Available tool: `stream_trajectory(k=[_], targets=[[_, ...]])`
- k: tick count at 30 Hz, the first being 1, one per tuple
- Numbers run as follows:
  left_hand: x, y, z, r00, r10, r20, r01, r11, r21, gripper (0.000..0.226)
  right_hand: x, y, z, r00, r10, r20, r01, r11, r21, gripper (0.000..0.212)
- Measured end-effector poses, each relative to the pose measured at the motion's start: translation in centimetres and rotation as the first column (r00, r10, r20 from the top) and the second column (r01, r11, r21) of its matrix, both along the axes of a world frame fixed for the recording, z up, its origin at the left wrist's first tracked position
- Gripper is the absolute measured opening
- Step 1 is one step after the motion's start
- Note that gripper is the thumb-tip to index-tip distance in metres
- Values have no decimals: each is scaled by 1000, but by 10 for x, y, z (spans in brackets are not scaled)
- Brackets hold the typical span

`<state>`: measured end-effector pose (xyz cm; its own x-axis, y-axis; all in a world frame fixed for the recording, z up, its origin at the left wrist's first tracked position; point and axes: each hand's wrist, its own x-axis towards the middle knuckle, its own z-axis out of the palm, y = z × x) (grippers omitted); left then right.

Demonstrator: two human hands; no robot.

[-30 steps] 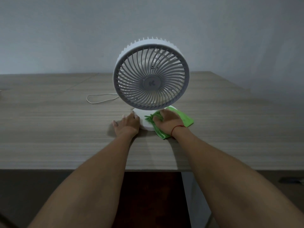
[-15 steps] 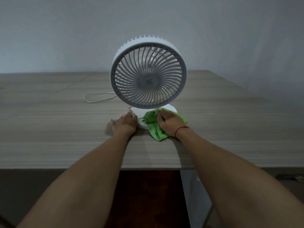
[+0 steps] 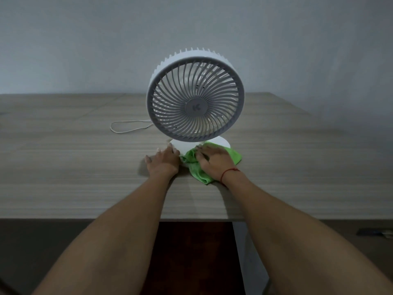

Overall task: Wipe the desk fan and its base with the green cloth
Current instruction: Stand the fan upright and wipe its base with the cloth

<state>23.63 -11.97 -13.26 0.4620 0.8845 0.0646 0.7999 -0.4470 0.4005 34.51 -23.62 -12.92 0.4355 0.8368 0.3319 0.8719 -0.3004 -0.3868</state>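
Pressed flat, palm down, the right hand [image 3: 214, 161] lay spread over the green cloth [image 3: 198, 171], its fingers open rather than curled, pinning the fabric against the front right part of the fan's base [image 3: 221, 142]. Bunched folds of the cloth showed between the two hands, one corner trailed toward the near edge of the desk [image 3: 63, 177], and another flat corner stuck out to the right of the wrist. A thin red string [image 3: 228, 172] circled that wrist.

Beside it, the left hand [image 3: 163, 161] rested open on the desk, fingers loosely extended, its fingertips touching the left front rim of the base; it gripped nothing.

The desk fan [image 3: 195, 101] stood upright on its round white base, a little right of the middle of the desk and set back from the near edge. Its round grey grille, with curved spokes around a small hub, faced the person and tilted slightly upward; a white ribbed housing showed behind the grille's top.

A thin white cord [image 3: 129, 126] lay in a loose loop on the wood-grain desktop to the left of the fan, running behind it. Both bare forearms reached in from the near side. Behind the desk rose a plain pale wall [image 3: 85, 43], and the room was dim.
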Motion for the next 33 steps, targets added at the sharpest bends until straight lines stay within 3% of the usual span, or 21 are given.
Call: stream_trajectory(k=[3,8,10,12,15,18,21,25,27,31,33], targets=[[-3,-3,1,1000,-7,21,7,1000,-7,54,-17,-7,4,997,5,-76,-9,999,-49,45],[-21,-25,5,912,177,370,-192,981,5,52,-15,-20,22,959,-159,-233,141,985,-95,46],[-29,-37,7,902,242,357,-291,953,89,46,-8,-25,22,930,-268,-250,245,962,-119,50],[-35,-51,12,937,218,272,-255,961,110,57,-6,-29,24,883,-343,-319,314,939,-141,56],[-32,-69,19,975,108,193,-116,993,32,83,-2,-33,24,858,-382,-343,362,924,-123,57],[-28,-80,24,980,99,174,-88,994,-67,97,-2,-35,27,835,-401,-378,399,913,-87,51],[-21,-86,29,974,147,173,-114,976,-188,88,-1,-37,31,796,-383,-468,390,917,-86,49],[0,-75,28,898,206,389,-27,907,-420,53,0,-38,38,727,-351,-590,362,926,-105,55],[3,-73,27,879,206,429,-4,904,-427,42,-3,-40,41,680,-323,-659,327,937,-122,54],[-6,-78,33,851,208,483,-1,919,-393,44,-13,-48,49,559,-269,-785,225,960,-169,27],[-8,-77,36,859,200,471,-19,933,-360,46,-17,-52,50,591,-297,-750,226,953,-200,40]])
